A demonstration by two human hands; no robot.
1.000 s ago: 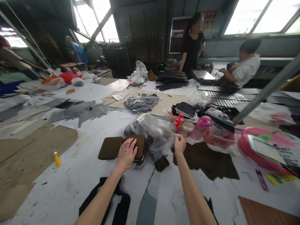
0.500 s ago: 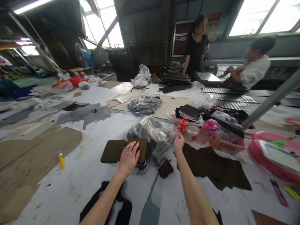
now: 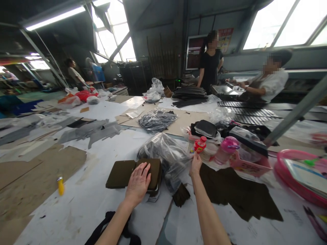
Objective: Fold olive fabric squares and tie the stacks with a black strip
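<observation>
**Presently: contact states, one flat, one pinched**

Logged left hand [image 3: 138,183] lying palm-down on dark olive pads [image 3: 120,173]. Grip spread wide and flat over the right-hand pad, closed round nothing. Located the pads on the white bench [image 3: 84,190], just left of clear plastic bag [image 3: 163,153] and seemingly touching it. Logged right hand [image 3: 196,164] at the bag's right edge, grip pinched together, fingertips apparently nipping the film.

Noted red-capped bottle [image 3: 199,144] just beyond those fingertips; cannot tell whether touching. Noted pink bottle [image 3: 226,148] beside it to the right. Noted dark fabric sheet [image 3: 237,194] spread flat right of the right forearm and small dark scrap [image 3: 181,194] between the forearms. Noted yellow tube [image 3: 60,185] well apart to the left, at the edge of brown cardboard [image 3: 38,170].

Recorded two other people at the bench's far side: standing person in black [image 3: 209,68], seated person in white [image 3: 270,83].
</observation>
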